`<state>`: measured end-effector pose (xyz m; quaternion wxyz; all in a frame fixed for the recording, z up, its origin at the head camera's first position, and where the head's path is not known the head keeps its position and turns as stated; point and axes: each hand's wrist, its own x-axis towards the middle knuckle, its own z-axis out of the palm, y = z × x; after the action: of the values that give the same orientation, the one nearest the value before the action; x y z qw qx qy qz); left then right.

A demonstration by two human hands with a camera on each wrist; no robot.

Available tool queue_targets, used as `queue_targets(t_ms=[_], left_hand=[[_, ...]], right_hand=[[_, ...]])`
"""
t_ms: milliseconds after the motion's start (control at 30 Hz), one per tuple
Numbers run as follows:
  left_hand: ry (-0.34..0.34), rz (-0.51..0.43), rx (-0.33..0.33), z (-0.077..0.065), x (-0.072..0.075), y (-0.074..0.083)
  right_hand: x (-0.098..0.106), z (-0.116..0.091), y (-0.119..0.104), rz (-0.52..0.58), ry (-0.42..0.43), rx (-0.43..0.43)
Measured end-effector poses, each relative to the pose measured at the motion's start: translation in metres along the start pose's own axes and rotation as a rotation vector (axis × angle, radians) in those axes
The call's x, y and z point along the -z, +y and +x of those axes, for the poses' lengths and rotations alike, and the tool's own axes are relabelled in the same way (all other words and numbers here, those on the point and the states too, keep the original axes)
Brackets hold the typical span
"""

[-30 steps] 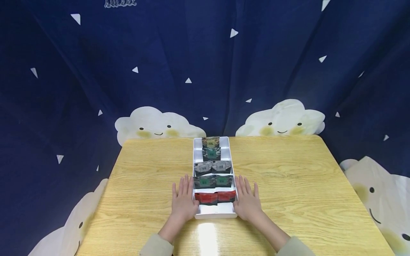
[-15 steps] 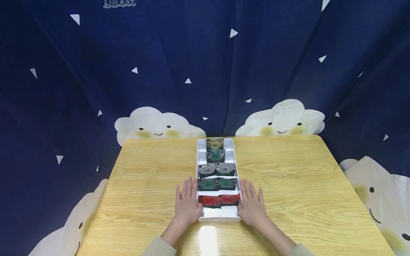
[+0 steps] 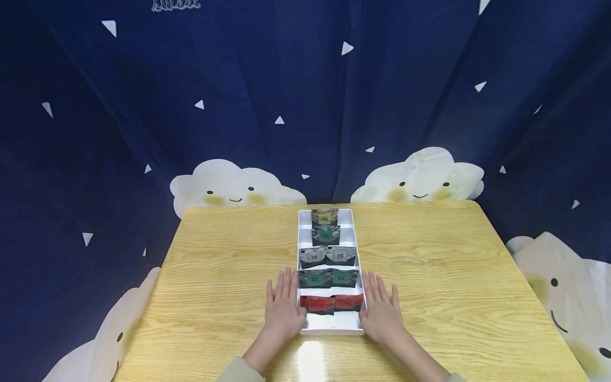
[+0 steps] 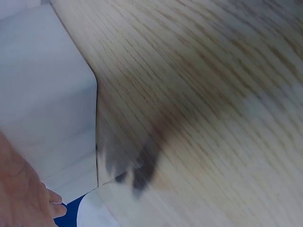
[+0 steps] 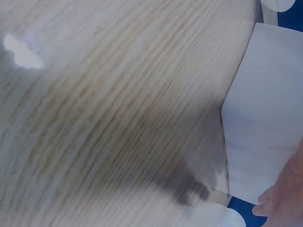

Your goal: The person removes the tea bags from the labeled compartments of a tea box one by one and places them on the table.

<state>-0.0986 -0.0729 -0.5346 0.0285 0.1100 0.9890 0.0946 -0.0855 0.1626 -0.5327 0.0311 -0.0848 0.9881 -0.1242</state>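
A long white divided tray (image 3: 331, 322) lies lengthwise on the table, holding small sachets in rows. Nearest the person is a pair of red sachets (image 3: 317, 304). Behind them come dark sachets with green labels (image 3: 315, 278), then grey ones (image 3: 341, 255). One green-labelled sachet (image 3: 326, 235) and one brown sachet with a yellow label (image 3: 324, 217) fill the far rows. My left hand (image 3: 284, 312) rests against the tray's left side, fingers straight, thumb at the rim. Mirroring it, my right hand (image 3: 383, 314) touches the right side. Both wrist views show a plain white tray wall (image 4: 47, 104).
The wooden table (image 3: 224, 249) extends to the left and right of the tray. Its far edge runs just behind the tray. A dark blue curtain (image 3: 238, 79) with clouds and white triangles hangs behind and on both sides.
Between both hands, the tray has slid to the right and slightly towards the person. The sachets have moved along with it, in the same rows.
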Motion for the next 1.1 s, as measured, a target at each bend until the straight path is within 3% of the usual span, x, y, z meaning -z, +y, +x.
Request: queue_targets(t_ms=[1100], left_hand=[[0.021,-0.034,-0.029,-0.012,-0.008,0.011]], right_hand=[[-0.001,-0.020,0.007,0.088,0.036,-0.010]])
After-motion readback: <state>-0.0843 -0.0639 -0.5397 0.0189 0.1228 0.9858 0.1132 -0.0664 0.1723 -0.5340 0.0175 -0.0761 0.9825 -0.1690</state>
